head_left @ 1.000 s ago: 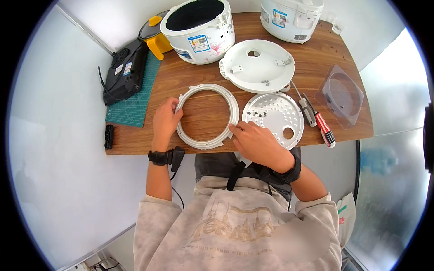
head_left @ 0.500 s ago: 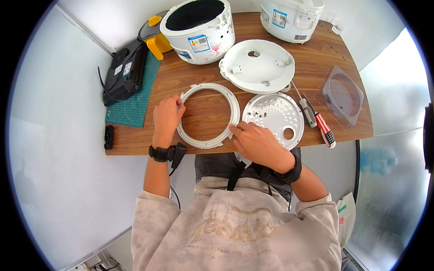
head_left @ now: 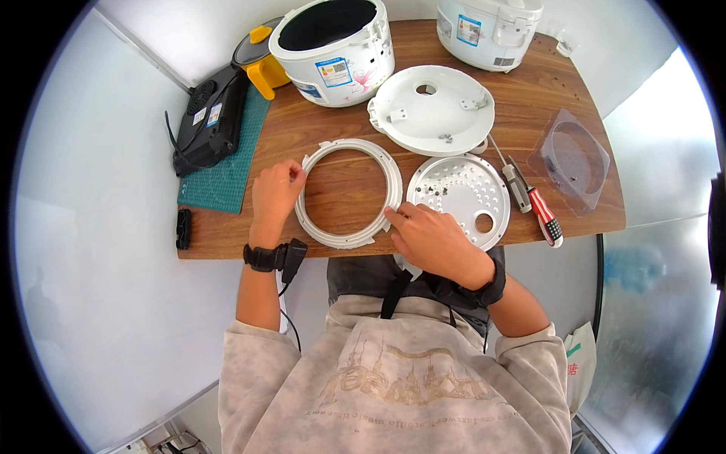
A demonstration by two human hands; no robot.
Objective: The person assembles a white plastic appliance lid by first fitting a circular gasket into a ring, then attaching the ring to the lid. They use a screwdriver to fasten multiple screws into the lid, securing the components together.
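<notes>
A pale grey plastic ring [head_left: 393, 178] with small tabs around its rim lies flat on the wooden table in front of me. My right hand [head_left: 435, 236] pinches its lower right edge between thumb and fingers. Beside the ring's left rim is my left hand [head_left: 274, 198], fingers curled and closed; what they hold, if anything, is hidden. A round metal plate [head_left: 461, 193] with many dimples and one large hole lies right of the ring, several small dark screws on it. Behind it rests a white rice cooker lid shell [head_left: 423, 113] with several small screws inside.
Two screwdrivers, one with a grey handle [head_left: 517, 189] and one red-handled [head_left: 544, 217], lie right of the plate. Further right is a clear plastic tray [head_left: 575, 163]. White rice cookers [head_left: 333, 72] stand at the back. A black device [head_left: 212, 121] sits on a green mat [head_left: 219, 189].
My left hand has shifted slightly left, its fingers drawing back a little from the ring's rim. My right hand stays at the ring's lower right edge.
</notes>
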